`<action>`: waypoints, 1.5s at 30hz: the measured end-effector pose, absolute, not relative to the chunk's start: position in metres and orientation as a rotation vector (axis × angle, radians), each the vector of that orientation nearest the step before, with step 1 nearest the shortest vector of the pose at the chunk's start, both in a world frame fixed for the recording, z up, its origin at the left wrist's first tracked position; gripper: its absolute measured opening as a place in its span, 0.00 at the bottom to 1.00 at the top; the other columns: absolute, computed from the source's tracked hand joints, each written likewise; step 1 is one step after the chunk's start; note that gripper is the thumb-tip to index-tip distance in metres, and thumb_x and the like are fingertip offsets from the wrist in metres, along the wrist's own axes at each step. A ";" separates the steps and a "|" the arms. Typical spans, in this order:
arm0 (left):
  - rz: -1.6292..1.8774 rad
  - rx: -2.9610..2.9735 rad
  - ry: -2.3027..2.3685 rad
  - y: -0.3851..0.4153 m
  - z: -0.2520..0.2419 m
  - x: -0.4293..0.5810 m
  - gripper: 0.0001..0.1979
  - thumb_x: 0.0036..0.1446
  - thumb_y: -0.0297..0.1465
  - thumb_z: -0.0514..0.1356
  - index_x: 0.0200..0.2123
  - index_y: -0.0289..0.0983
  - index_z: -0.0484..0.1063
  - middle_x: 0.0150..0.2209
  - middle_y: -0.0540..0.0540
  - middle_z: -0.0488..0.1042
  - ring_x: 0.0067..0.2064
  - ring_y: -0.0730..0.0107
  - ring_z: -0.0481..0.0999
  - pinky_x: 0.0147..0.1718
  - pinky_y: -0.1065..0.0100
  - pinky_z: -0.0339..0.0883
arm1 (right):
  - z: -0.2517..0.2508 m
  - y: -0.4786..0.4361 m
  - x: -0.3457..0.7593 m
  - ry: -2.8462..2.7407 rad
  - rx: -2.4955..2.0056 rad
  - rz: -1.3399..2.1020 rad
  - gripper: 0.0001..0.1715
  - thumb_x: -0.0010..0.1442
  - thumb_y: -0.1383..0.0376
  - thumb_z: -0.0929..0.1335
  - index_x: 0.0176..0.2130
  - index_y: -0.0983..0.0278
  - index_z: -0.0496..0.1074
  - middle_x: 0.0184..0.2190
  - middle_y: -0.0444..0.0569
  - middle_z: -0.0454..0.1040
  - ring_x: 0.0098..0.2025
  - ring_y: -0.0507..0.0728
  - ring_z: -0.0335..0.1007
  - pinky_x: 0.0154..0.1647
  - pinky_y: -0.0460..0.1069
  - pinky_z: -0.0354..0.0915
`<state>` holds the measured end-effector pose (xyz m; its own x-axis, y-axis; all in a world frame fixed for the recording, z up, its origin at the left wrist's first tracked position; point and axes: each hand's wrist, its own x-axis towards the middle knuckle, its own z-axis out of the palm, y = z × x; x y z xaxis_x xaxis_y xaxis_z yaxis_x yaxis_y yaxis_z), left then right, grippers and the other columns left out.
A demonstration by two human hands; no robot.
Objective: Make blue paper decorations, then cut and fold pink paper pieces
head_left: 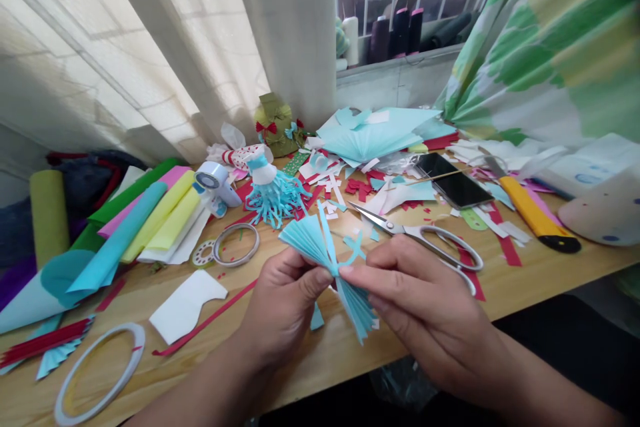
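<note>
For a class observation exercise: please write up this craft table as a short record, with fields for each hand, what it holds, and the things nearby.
left hand: pinches pleated blue paper
right hand: pinches the same paper at its gathered middle
nearest tool: scissors, just beyond the right hand
other things: phone, yellow craft knife, tape roll
surface: wooden table, strewn with paper scraps

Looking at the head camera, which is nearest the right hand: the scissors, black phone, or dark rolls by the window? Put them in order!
From the right hand:
1. Scissors: on the table, just ahead.
2. Black phone: farther back on the table.
3. Dark rolls: farthest, beyond the window bars.
</note>
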<state>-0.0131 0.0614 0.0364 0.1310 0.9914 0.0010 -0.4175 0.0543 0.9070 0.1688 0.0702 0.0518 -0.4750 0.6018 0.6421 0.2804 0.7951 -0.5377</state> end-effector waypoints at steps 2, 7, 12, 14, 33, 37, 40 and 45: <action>1.261 0.874 0.811 0.062 0.037 -0.013 0.06 0.45 0.31 0.68 0.28 0.38 0.76 0.26 0.50 0.75 0.29 0.71 0.72 0.35 0.67 0.67 | 0.049 0.071 0.169 -2.101 -0.653 0.385 0.21 0.59 0.73 0.63 0.51 0.62 0.70 0.32 0.49 0.70 0.33 0.55 0.65 0.32 0.51 0.64; 1.239 0.771 0.779 0.062 0.041 -0.011 0.06 0.44 0.29 0.69 0.24 0.36 0.75 0.23 0.51 0.73 0.27 0.75 0.70 0.33 0.70 0.65 | 0.045 0.075 0.174 -2.115 -0.612 0.219 0.25 0.56 0.76 0.64 0.53 0.61 0.69 0.35 0.50 0.73 0.33 0.56 0.65 0.33 0.53 0.64; 1.230 0.749 0.773 0.061 0.045 -0.010 0.07 0.43 0.30 0.69 0.25 0.36 0.75 0.24 0.51 0.73 0.28 0.75 0.70 0.34 0.71 0.64 | 0.049 0.075 0.175 -1.985 -0.457 0.589 0.19 0.59 0.75 0.62 0.49 0.67 0.70 0.37 0.52 0.74 0.39 0.55 0.70 0.38 0.51 0.69; 1.238 0.752 0.774 0.062 0.044 -0.010 0.06 0.45 0.30 0.68 0.27 0.36 0.75 0.24 0.51 0.73 0.28 0.75 0.70 0.33 0.70 0.65 | 0.048 0.072 0.173 -1.928 -0.483 0.637 0.17 0.60 0.68 0.63 0.49 0.67 0.68 0.37 0.53 0.74 0.40 0.56 0.71 0.40 0.52 0.69; 1.958 1.228 0.987 0.066 0.081 -0.054 0.09 0.51 0.32 0.64 0.36 0.39 0.70 0.33 0.51 0.72 0.35 0.73 0.71 0.37 0.71 0.64 | 0.076 0.094 0.168 -1.438 -0.853 1.368 0.09 0.53 0.62 0.71 0.34 0.65 0.73 0.23 0.43 0.74 0.20 0.48 0.67 0.22 0.43 0.64; 1.381 1.270 0.895 0.063 0.094 -0.060 0.22 0.48 0.36 0.66 0.47 0.38 0.67 0.45 0.43 0.74 0.47 0.62 0.72 0.44 0.66 0.65 | 0.086 0.100 0.165 -1.387 -0.803 1.568 0.09 0.52 0.62 0.72 0.31 0.66 0.73 0.20 0.42 0.72 0.18 0.46 0.63 0.20 0.42 0.59; 1.253 1.253 0.969 0.061 0.092 -0.057 0.21 0.48 0.33 0.66 0.46 0.38 0.67 0.43 0.43 0.76 0.47 0.63 0.73 0.43 0.66 0.66 | 0.091 0.101 0.158 -1.385 -0.858 1.602 0.09 0.50 0.62 0.72 0.29 0.66 0.72 0.18 0.41 0.71 0.17 0.46 0.63 0.20 0.42 0.58; 1.301 1.235 1.134 0.066 0.083 -0.054 0.12 0.49 0.33 0.66 0.36 0.36 0.70 0.32 0.47 0.79 0.37 0.66 0.78 0.41 0.65 0.67 | 0.094 0.106 0.149 -1.492 -0.923 1.560 0.10 0.49 0.61 0.72 0.27 0.66 0.71 0.20 0.42 0.71 0.22 0.48 0.65 0.25 0.45 0.62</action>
